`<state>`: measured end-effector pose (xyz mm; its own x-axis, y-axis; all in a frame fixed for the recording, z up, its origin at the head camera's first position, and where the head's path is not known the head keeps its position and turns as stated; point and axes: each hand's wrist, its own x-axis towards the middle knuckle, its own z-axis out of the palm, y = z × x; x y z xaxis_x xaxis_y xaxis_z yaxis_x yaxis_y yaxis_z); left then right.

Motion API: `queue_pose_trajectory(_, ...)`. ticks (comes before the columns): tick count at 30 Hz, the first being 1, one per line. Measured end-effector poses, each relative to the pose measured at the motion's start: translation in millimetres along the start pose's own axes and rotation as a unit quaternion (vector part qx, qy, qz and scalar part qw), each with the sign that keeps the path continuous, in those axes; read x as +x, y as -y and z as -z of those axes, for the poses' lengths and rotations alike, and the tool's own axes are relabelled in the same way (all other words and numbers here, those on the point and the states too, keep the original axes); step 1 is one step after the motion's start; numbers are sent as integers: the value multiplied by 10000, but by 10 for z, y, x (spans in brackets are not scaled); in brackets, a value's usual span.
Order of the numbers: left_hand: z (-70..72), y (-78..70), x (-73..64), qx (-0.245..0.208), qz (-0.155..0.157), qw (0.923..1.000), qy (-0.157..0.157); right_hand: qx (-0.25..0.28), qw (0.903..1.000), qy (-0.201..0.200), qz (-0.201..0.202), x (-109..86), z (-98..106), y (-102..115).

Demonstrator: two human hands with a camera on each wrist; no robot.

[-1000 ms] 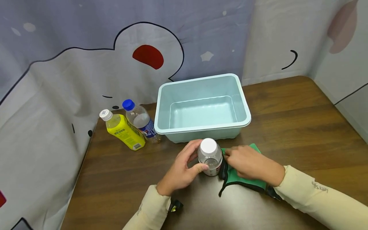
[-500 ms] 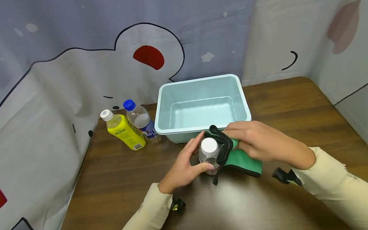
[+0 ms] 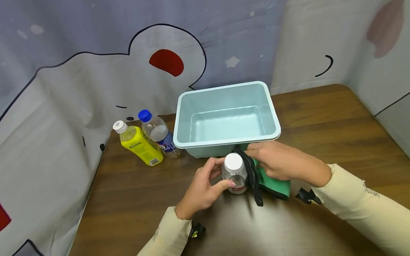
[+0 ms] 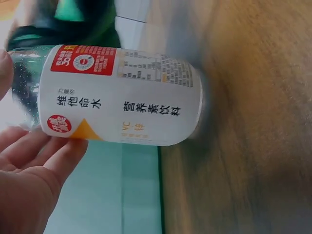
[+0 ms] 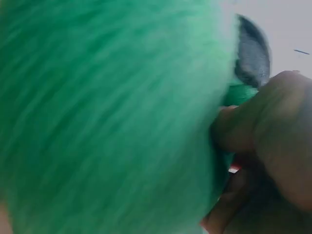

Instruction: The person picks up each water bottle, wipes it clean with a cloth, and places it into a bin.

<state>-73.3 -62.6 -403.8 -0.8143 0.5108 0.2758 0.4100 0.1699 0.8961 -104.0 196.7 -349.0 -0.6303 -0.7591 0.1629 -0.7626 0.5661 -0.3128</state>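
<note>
A clear bottle (image 3: 236, 180) with a white cap stands upright in front of the basin. My left hand (image 3: 205, 188) grips it from the left, thumb in front and fingers behind. In the left wrist view its white drink label (image 4: 117, 97) faces the camera, the base at the wooden tabletop. My right hand (image 3: 282, 160) holds a bunched green cloth (image 3: 275, 183) with black edging against the bottle's right side. A folded black edge hangs down beside the bottle. The green cloth (image 5: 112, 117) fills most of the right wrist view, blurred, with the fingers curled at its edge.
A pale blue basin (image 3: 229, 144) stands just behind the hands. To its left are a bottle with a blue cap (image 3: 160, 135) and a yellow bottle (image 3: 141, 145) with a white cap, close together. A patterned curtain (image 3: 96, 78) hangs behind the wooden table (image 3: 134, 213).
My right hand lifted the cloth from the table up to the bottle's right side, then lowered slightly, its black edge dropping beside the bottle. The left hand has kept its grip.
</note>
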Motion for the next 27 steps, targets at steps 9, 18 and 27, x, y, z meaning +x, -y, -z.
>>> queue_pose_trajectory(9,-7,5,10,-11,112,9999,57,-700,9942,590,-566,-147,-538,-57)
queue_pose_trajectory(18,37,-41,49,82,241,9990,375,-564,9946,526,-701,-202,-538,-44)
queue_pose_trajectory(27,6,-62,119,659,-181,9973,263,-223,9972,-69,-710,-350,-512,-61)
